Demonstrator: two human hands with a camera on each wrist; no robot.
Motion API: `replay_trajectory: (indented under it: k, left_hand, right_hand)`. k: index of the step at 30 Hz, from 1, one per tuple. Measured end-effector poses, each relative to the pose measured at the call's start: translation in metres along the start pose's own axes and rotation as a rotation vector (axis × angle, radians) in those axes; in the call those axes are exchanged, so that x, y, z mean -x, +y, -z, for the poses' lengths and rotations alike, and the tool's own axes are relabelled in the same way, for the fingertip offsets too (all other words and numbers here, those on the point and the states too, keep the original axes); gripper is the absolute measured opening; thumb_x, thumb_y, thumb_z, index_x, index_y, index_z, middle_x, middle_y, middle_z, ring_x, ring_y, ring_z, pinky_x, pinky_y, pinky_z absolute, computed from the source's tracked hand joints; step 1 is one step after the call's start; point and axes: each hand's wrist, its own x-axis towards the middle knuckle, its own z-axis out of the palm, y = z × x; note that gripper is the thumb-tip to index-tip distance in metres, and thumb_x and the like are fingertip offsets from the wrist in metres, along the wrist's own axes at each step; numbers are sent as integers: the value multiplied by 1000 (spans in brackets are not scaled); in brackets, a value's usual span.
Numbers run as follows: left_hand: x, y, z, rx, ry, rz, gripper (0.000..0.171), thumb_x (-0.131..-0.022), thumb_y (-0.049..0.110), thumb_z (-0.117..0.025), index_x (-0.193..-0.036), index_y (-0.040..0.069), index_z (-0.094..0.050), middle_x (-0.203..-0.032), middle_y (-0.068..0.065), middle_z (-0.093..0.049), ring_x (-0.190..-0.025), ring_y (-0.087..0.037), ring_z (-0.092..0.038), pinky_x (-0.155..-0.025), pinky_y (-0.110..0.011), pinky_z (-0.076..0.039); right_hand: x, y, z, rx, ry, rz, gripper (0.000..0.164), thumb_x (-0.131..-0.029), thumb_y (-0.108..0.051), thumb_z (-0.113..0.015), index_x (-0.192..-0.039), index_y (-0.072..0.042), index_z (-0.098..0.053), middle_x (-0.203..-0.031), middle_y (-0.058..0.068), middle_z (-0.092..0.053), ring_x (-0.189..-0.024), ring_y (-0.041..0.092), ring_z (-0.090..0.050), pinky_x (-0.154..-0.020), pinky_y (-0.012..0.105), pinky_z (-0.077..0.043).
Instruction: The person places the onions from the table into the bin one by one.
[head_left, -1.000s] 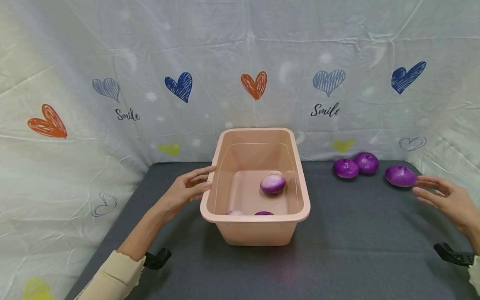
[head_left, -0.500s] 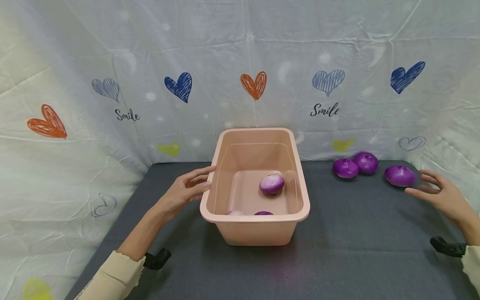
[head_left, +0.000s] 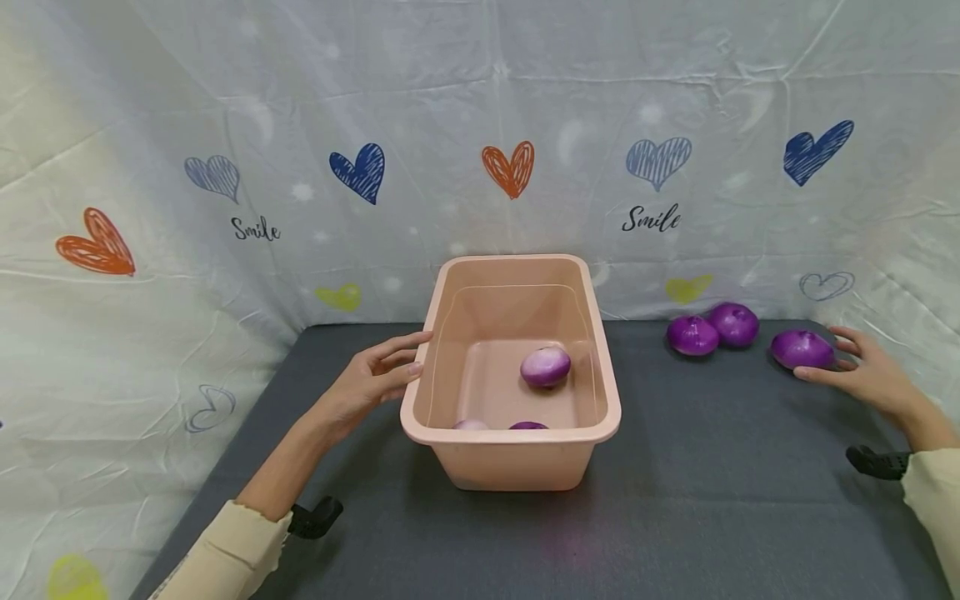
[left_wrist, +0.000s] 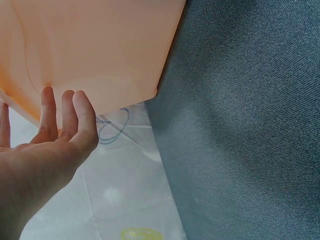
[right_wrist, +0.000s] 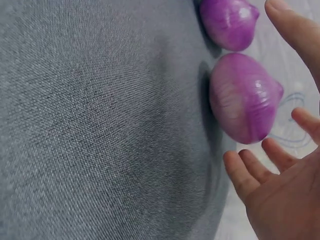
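Note:
A pink plastic basin (head_left: 512,435) stands on the dark cloth-covered table with one purple onion (head_left: 546,367) visible inside; two more onions show only partly behind its front rim. My left hand (head_left: 373,372) touches the basin's left side, its fingertips (left_wrist: 48,97) against the outer wall in the left wrist view. At the far right, my right hand (head_left: 873,379) reaches around the rightmost purple onion (head_left: 801,348), thumb in front and fingers behind. In the right wrist view its spread fingers (right_wrist: 240,172) stand apart from that onion (right_wrist: 245,97).
Two other purple onions, a left one (head_left: 692,336) and a right one (head_left: 734,324), sit side by side near the table's back edge. A pale curtain (head_left: 450,100) printed with hearts hangs behind and beside the table (head_left: 675,500).
My right hand draws slightly back from the rightmost onion, then moves forward and left, bringing its thumb in front of it. The left hand and the basin stay in place.

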Motion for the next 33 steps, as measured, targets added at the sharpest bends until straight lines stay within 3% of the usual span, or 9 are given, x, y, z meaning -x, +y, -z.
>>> replay_trajectory:
  k: [9,15,16,19,22,30,33]
  left_hand:
    - [0,1,-1,-6,2,2,57,-102,19,-66,-155,15,-46,-146,-16,-51,-130,-29,-53,-99,-41,-51]
    - [0,2,-1,-8,8,11,57,-102,19,-66,-155,15,-46,-145,-15,-52,-130,-29,-53,-100,-41,-50]
    - [0,2,-1,-9,8,11,57,-102,19,-66,-155,15,-46,-145,-15,-52,-130,-29,-53,-100,-41,-50]
    - [0,2,-1,-9,8,9,57,-102,18,-66,-155,15,-46,-145,-15,-52,-130,-29,-53,-100,-41,-50]
    - [1,2,-1,-5,5,6,57,-102,18,-66,-155,15,-46,-145,-16,-52,-130,-29,-53,-100,-41,-50]
    - [0,1,-1,3,-3,5,56,-102,18,-65,-155,15,-46,-146,-16,-51,-130,-29,-53,-102,-47,-47]
    - [0,1,-1,0,-1,3,56,-102,17,-65,-155,15,-46,-146,-16,-51,-129,-29,-54,-103,-50,-47]
  right_hand:
    - [-9,11,-2,20,12,44,104,-95,-30,-75,-158,8,-2,-154,45,-8,-136,66,-17,-97,79,-27]
    - [-13,14,-5,38,68,48,97,-95,-31,-75,-157,9,-13,-152,45,-16,-136,64,-21,-98,75,-30]
    - [-14,14,-6,47,83,52,94,-95,-31,-75,-156,10,-17,-151,46,-19,-135,63,-24,-97,69,-36]
    - [-14,14,-8,57,123,64,86,-94,-29,-77,-152,12,-28,-146,46,-28,-130,62,-32,-88,38,-47]
    - [-14,15,-10,54,152,76,80,-93,-27,-78,-148,13,-34,-143,46,-34,-127,60,-37,-72,18,-37]
    - [-7,17,-11,31,165,80,76,-93,-28,-78,-146,11,-38,-146,44,-33,-128,60,-35,-71,14,-36]
    - [-4,16,-10,27,157,68,77,-94,-30,-77,-147,9,-38,-148,43,-31,-128,60,-35,-79,23,-42]
